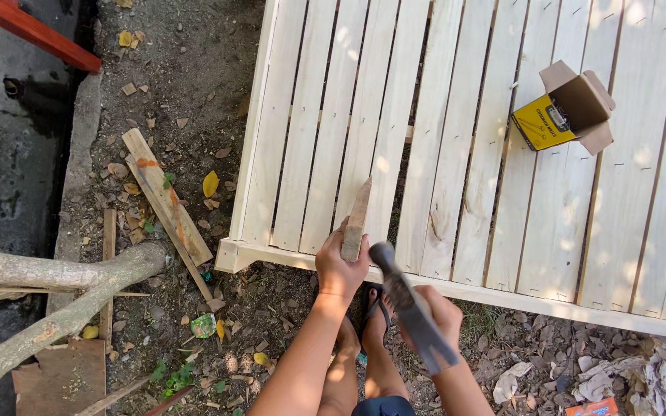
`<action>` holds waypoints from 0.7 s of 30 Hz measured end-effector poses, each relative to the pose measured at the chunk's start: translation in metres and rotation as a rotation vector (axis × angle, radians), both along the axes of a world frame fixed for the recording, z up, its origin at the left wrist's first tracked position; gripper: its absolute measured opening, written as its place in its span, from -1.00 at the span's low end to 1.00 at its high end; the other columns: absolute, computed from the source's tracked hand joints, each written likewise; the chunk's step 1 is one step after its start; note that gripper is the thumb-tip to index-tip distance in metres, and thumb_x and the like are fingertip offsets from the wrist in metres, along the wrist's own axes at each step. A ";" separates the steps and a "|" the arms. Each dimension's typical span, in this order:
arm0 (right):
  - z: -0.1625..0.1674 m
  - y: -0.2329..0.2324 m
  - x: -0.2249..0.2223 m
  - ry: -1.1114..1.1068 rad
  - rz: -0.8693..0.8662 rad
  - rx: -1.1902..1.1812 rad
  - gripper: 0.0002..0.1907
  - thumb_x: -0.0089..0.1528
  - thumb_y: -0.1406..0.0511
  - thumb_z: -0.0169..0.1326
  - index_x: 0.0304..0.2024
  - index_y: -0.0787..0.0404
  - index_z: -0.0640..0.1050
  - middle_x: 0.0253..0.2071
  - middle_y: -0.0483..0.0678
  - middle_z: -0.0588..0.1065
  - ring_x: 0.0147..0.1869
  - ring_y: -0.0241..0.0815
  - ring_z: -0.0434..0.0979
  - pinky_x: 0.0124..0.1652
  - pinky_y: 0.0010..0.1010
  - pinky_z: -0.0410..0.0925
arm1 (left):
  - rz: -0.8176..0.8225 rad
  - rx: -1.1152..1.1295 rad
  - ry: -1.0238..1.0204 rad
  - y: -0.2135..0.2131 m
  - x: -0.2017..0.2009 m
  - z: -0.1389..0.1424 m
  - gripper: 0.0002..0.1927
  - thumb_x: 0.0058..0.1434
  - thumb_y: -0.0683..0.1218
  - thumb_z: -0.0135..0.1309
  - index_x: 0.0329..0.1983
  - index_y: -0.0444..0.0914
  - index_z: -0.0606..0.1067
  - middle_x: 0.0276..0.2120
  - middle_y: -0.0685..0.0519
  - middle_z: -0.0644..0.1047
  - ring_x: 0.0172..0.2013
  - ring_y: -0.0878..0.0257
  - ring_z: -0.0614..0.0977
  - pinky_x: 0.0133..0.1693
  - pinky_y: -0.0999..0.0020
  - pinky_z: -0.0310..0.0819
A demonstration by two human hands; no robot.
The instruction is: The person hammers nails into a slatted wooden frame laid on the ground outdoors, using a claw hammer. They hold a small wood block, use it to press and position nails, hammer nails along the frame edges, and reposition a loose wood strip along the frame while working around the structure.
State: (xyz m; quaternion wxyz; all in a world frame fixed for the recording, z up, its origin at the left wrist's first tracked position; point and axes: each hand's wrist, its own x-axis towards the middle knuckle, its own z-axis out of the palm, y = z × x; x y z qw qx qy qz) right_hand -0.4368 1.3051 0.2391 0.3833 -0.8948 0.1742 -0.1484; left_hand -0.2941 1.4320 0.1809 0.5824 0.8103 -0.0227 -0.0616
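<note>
My left hand (338, 268) grips a short pointed wooden piece (358, 218), holding it over the near edge of a large pale slatted wooden panel (456, 139). My right hand (439, 312) is closed around the handle of a hammer (408, 304). The hammer's head sits close beside the lower end of the wooden piece. My bare knees and sandalled feet show below the hands.
An open yellow cardboard box (566, 114) lies on the slats at the upper right. A loose plank (165, 196) and wood scraps lie on the dirt at left. A forked branch (48, 296) crosses the lower left. Dry leaves and litter lie at the lower right.
</note>
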 end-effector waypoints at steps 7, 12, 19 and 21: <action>0.036 0.031 0.022 0.229 -0.181 0.151 -0.88 0.14 0.34 0.21 -0.31 0.22 0.53 -0.54 0.04 0.50 -0.47 -0.02 0.54 -0.43 -0.34 0.39 | -0.069 0.288 -0.119 -0.018 -0.001 -0.014 -0.42 0.08 -0.05 0.24 0.18 -0.36 0.50 -0.15 -0.20 0.63 -0.14 -0.12 0.67 -0.10 0.15 0.57; 0.029 0.025 0.006 0.023 -0.134 0.270 -0.83 0.05 0.40 0.18 -0.28 0.25 0.56 -0.55 -0.02 0.50 -0.56 -0.20 0.50 -0.46 -0.41 0.40 | -0.021 0.269 -0.092 -0.032 -0.001 -0.013 -0.48 0.22 0.01 0.24 0.17 -0.37 0.52 -0.14 -0.19 0.63 -0.15 -0.14 0.67 -0.13 0.13 0.56; -0.006 0.008 -0.007 0.216 -0.440 0.378 -0.94 0.08 0.41 0.16 -0.44 0.32 0.54 -0.65 -0.05 0.44 -0.60 -0.28 0.42 -0.53 -0.39 0.31 | -0.095 0.293 -0.021 -0.021 0.014 0.003 -0.51 0.19 0.04 0.20 0.11 -0.33 0.55 -0.23 -0.18 0.64 -0.24 -0.10 0.69 -0.19 0.12 0.59; -0.009 -0.001 -0.009 0.185 -0.524 0.461 -0.92 0.09 0.41 0.15 -0.45 0.32 0.52 -0.62 -0.08 0.43 -0.56 -0.32 0.38 -0.52 -0.38 0.30 | -0.100 0.274 0.006 -0.021 0.017 0.009 -0.51 0.18 0.04 0.19 0.09 -0.33 0.55 -0.24 -0.18 0.65 -0.24 -0.10 0.70 -0.19 0.11 0.59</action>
